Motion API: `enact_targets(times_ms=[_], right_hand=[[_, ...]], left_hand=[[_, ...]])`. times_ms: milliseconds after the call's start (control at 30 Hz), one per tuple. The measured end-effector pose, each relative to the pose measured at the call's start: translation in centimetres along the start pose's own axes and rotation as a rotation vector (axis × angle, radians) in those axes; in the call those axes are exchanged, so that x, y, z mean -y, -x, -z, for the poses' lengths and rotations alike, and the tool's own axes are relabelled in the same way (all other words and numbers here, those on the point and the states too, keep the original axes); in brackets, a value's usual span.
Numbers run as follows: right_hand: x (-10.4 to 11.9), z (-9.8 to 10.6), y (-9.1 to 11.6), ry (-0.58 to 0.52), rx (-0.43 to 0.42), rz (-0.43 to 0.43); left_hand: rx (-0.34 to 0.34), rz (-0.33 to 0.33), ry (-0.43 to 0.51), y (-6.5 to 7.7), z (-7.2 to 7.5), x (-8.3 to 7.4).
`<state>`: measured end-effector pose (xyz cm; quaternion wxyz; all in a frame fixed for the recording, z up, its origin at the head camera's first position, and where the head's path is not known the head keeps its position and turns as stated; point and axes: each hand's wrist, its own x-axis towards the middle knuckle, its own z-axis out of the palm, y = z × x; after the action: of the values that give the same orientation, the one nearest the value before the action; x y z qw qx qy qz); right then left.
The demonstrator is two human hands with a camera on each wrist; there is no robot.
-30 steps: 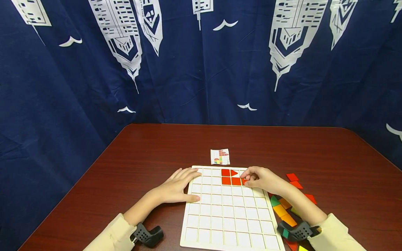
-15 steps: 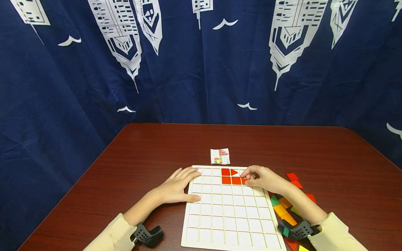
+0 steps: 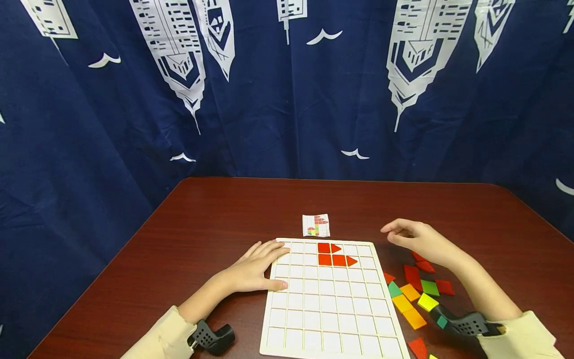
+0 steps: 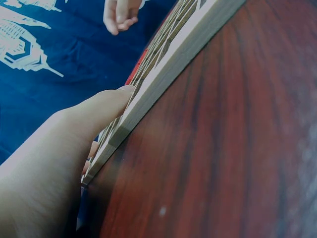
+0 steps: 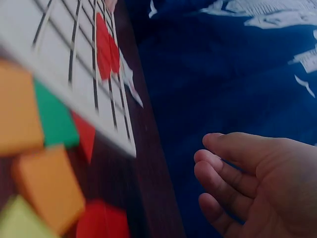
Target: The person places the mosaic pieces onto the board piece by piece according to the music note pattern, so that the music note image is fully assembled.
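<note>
Left hand point(image 3: 255, 269) grip: fingers spread, not clamped, fingertips and thumb on the left edge of the grid board point(image 3: 326, 304). Red tiles point(image 3: 339, 260) sat in its two far rows, longer row running left-right, triangles pointing right. Loose tiles point(image 3: 408, 309) lay just beside the board's right edge, strung out near-to-far. Right hand point(image 3: 417, 239), nearer them, hung beyond their far end, fingers loosely bent, holding nothing; most tiles lay back toward the person.

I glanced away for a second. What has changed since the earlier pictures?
The right hand has let go of the red triangle and moved rightward, beyond the grid board, holding nothing. The left hand stays on the board's left edge; the other red tiles on it and the picture card are where they were.
</note>
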<state>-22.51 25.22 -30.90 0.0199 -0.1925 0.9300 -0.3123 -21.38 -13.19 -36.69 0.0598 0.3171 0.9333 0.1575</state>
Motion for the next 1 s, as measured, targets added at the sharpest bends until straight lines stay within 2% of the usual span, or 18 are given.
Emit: enact_targets(times_ms=[167, 367, 600, 1000], right_hand=[[-2.2, 0.8, 1.4, 0.069, -0.02, -0.067], [-5.0, 1.1, 2.6, 0.126, -0.043, -0.069], [-6.9, 0.8, 3.2, 0.068, -0.041, -0.039], [-8.5, 0.0, 3.3, 0.012, -0.065, -0.05]], left_hand=[[0.002, -0.002, 0.012, 0.1, 0.1, -0.1], [0.002, -0.005, 0.01, 0.0, 0.1, 0.0], [0.004, -0.01, 0.022, 0.0, 0.1, -0.1], [-0.002, -0.018, 0.016, -0.1, -0.1, 0.1]])
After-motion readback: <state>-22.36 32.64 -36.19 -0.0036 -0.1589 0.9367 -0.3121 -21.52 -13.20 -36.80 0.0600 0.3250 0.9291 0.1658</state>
